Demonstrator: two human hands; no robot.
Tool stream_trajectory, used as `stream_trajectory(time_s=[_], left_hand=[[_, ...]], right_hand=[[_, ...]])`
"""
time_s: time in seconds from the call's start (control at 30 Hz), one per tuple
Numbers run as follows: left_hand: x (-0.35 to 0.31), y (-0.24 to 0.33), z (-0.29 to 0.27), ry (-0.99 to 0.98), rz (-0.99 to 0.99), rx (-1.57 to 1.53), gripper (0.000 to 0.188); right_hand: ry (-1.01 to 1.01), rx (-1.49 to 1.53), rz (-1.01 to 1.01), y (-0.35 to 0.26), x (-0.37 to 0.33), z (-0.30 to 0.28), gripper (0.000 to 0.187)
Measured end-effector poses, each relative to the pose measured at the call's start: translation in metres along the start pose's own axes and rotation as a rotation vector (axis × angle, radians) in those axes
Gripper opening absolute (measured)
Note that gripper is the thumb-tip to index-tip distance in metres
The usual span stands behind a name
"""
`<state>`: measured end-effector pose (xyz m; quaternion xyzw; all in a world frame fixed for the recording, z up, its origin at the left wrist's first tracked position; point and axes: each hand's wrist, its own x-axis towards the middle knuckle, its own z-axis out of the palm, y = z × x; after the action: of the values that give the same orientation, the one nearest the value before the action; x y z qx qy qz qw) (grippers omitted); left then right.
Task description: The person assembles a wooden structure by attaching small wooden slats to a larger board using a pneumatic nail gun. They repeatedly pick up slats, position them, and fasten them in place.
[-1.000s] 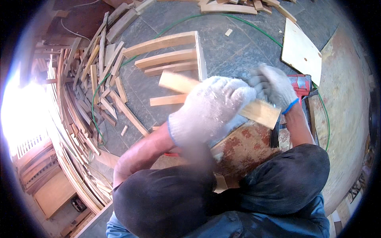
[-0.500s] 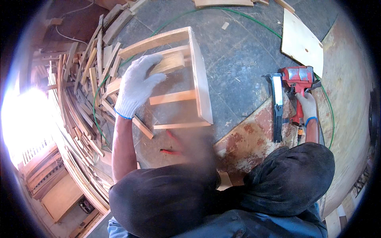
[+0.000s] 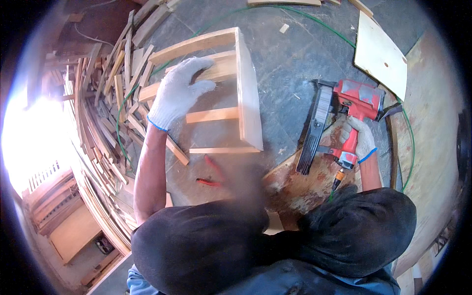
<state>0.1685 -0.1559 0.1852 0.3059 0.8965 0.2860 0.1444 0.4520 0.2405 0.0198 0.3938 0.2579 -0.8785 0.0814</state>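
Note:
A slatted wooden frame (image 3: 250,98) lies ahead of me, its slats running left from one upright board. My left hand (image 3: 179,93), in a white knit glove, grips a wide middle slat (image 3: 223,68), fingers over it and thumb along its near side. The slat's right end meets the board. My right hand (image 3: 363,137), also gloved, is wrapped round the handle of a red pneumatic nail gun (image 3: 359,98). Its long dark magazine (image 3: 314,130) slants toward me, and the nose points left toward the frame, well apart from it. The trigger finger is not clear.
Loose wood strips (image 3: 101,118) are heaped on the left. Red-handled pliers (image 3: 209,182) lie near my knees. A green air hose (image 3: 314,25) loops across the floor. A pale wooden panel (image 3: 381,56) lies at far right, near a stained board (image 3: 300,169).
My right hand has brought the nail gun leftward and tilted it. My left hand has moved right with the slat, closing the gap between its end and the board.

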Motion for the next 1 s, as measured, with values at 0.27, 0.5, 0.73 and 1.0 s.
stream_trajectory(time_s=[0.27, 0.5, 0.73, 1.0], left_hand=[[0.012, -0.001, 0.012, -0.023, -0.037, -0.041, 0.05], [0.001, 0.006, 0.0, -0.007, -0.109, -0.082, 0.051], [0.006, 0.006, 0.004, -0.047, -0.126, -0.065, 0.051], [0.004, 0.002, 0.002, -0.04, -0.129, -0.079, 0.051]], right_hand=[[-0.283, -0.03, 0.012, -0.001, -0.03, 0.061, 0.026], [-0.438, -0.053, 0.116, -0.002, -0.021, 0.099, 0.031], [-0.453, 0.04, 0.148, -0.002, -0.025, 0.117, 0.029], [-0.49, 0.017, 0.156, 0.002, -0.015, 0.124, 0.031]])
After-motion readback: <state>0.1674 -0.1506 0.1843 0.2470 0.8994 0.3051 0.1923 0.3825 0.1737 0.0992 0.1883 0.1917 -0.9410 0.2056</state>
